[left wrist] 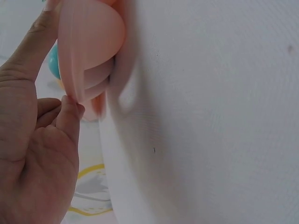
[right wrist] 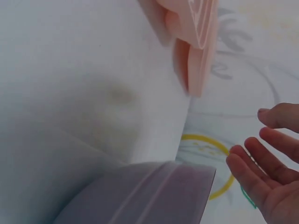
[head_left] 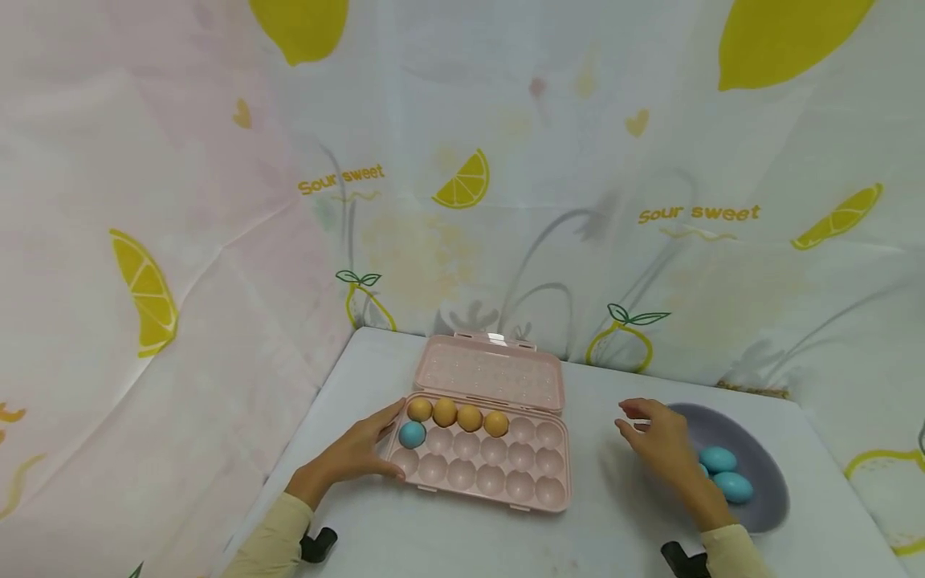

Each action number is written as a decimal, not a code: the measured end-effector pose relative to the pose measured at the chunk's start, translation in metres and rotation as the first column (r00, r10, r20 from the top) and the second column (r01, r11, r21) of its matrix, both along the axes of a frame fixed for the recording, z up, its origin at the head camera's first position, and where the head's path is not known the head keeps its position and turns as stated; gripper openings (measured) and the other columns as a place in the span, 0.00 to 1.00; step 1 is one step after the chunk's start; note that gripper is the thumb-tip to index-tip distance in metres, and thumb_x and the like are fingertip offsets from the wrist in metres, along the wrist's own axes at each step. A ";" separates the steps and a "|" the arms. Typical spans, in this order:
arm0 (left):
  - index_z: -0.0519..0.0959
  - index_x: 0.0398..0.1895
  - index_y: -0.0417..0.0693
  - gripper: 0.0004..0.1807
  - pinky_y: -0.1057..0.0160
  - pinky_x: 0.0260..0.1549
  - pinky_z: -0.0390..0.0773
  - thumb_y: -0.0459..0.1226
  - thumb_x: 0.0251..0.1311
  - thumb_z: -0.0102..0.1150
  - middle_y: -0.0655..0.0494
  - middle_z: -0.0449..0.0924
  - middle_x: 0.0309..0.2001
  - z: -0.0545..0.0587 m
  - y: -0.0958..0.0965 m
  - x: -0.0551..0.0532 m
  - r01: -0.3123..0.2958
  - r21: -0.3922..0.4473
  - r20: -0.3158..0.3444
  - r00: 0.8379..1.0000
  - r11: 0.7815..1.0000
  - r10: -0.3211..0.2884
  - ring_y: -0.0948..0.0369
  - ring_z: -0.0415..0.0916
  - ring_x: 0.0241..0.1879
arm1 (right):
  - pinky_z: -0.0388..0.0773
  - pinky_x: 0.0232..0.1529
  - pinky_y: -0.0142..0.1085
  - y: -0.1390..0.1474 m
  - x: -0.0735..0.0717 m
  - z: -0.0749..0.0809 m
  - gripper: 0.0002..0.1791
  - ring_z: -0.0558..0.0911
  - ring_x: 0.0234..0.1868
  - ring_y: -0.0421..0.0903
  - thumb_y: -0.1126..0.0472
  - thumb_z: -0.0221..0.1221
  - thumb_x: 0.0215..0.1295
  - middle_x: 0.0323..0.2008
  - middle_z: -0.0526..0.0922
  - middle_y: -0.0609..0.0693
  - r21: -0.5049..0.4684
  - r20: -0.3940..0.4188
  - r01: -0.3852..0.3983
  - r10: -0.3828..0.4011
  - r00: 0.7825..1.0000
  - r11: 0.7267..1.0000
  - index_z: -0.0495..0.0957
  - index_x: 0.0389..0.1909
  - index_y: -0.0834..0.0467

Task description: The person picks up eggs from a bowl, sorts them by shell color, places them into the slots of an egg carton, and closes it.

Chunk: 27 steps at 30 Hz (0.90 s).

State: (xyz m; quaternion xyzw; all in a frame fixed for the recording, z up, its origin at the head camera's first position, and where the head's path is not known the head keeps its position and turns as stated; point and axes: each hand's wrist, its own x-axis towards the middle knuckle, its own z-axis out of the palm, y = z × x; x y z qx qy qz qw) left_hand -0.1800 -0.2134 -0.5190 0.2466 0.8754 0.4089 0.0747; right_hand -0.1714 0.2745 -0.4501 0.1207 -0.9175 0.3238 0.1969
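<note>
A pink egg carton point(head_left: 477, 474) lies on the table with its lid point(head_left: 491, 372) folded back. Several yellow-brown eggs point(head_left: 470, 417) fill the left part of its back row, and one blue egg point(head_left: 412, 434) sits at the left of the middle row. My left hand point(head_left: 354, 451) holds the carton's left end, thumb at the front corner and fingers toward the back. In the left wrist view, its fingertips touch the carton rim point(left wrist: 70, 56). My right hand point(head_left: 665, 445), fingers loosely bent and holding nothing, hovers by the left edge of a grey-purple bowl point(head_left: 769, 490) with blue eggs point(head_left: 733, 486).
The white table point(head_left: 607, 514) carries both carton and bowl. Behind it and to the left hangs a pale cloth point(head_left: 448, 257) printed with lemons. The bowl stands near the table's right edge.
</note>
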 end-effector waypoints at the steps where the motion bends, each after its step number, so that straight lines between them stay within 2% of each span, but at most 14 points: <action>1: 0.49 0.77 0.41 0.68 0.53 0.65 0.64 0.56 0.34 0.78 0.44 0.52 0.75 0.000 0.000 0.000 -0.004 -0.001 0.000 1.000 1.000 0.004 0.49 0.55 0.72 | 0.85 0.38 0.49 0.005 0.003 0.001 0.16 0.85 0.39 0.58 0.70 0.69 0.53 0.39 0.84 0.61 0.006 0.028 0.003 -0.003 1.000 1.000 0.82 0.43 0.68; 4: 0.49 0.77 0.41 0.68 0.53 0.65 0.64 0.55 0.33 0.78 0.44 0.51 0.75 0.002 0.001 0.001 -0.007 -0.005 0.001 1.000 1.000 0.007 0.49 0.54 0.72 | 0.85 0.39 0.48 0.018 0.010 0.004 0.16 0.84 0.41 0.58 0.67 0.69 0.55 0.40 0.84 0.61 0.027 0.088 0.005 -0.008 0.996 1.000 0.81 0.45 0.68; 10: 0.50 0.77 0.41 0.68 0.53 0.65 0.63 0.56 0.33 0.78 0.44 0.52 0.75 0.002 0.002 0.000 -0.003 -0.017 -0.012 1.000 1.000 0.003 0.49 0.54 0.72 | 0.85 0.36 0.46 0.043 0.022 0.002 0.16 0.83 0.40 0.59 0.67 0.68 0.54 0.40 0.84 0.61 0.087 0.132 0.008 -0.019 0.991 0.996 0.81 0.44 0.69; 15: 0.50 0.77 0.40 0.68 0.54 0.65 0.63 0.55 0.33 0.78 0.44 0.52 0.75 0.000 0.001 0.000 0.003 -0.008 -0.012 1.000 1.000 -0.003 0.48 0.53 0.72 | 0.83 0.39 0.53 0.060 0.029 0.004 0.18 0.83 0.41 0.61 0.65 0.68 0.55 0.40 0.84 0.64 0.180 0.238 0.007 -0.051 0.970 0.984 0.81 0.45 0.70; 18: 0.49 0.77 0.41 0.68 0.54 0.65 0.63 0.55 0.33 0.78 0.44 0.52 0.75 0.000 0.000 0.000 0.001 -0.005 -0.009 1.000 1.000 -0.001 0.49 0.54 0.72 | 0.81 0.41 0.57 0.067 0.031 0.008 0.19 0.82 0.42 0.65 0.63 0.67 0.55 0.42 0.83 0.67 0.242 0.325 0.011 -0.092 0.941 0.970 0.80 0.45 0.70; 24: 0.49 0.77 0.42 0.68 0.53 0.65 0.63 0.56 0.33 0.77 0.44 0.52 0.75 0.000 0.000 0.000 -0.002 -0.009 -0.007 1.000 1.000 0.002 0.48 0.54 0.72 | 0.79 0.40 0.60 0.077 0.030 0.012 0.21 0.79 0.45 0.70 0.60 0.65 0.57 0.44 0.81 0.70 0.323 0.479 0.011 -0.174 0.860 0.946 0.79 0.46 0.71; 27: 0.49 0.77 0.41 0.68 0.53 0.65 0.64 0.56 0.33 0.77 0.44 0.52 0.75 0.000 0.000 0.000 0.000 -0.010 -0.009 1.000 1.000 0.000 0.48 0.54 0.72 | 0.78 0.40 0.61 0.079 0.030 0.010 0.22 0.79 0.45 0.70 0.58 0.66 0.57 0.44 0.81 0.69 0.341 0.509 0.009 -0.192 0.839 0.940 0.79 0.46 0.70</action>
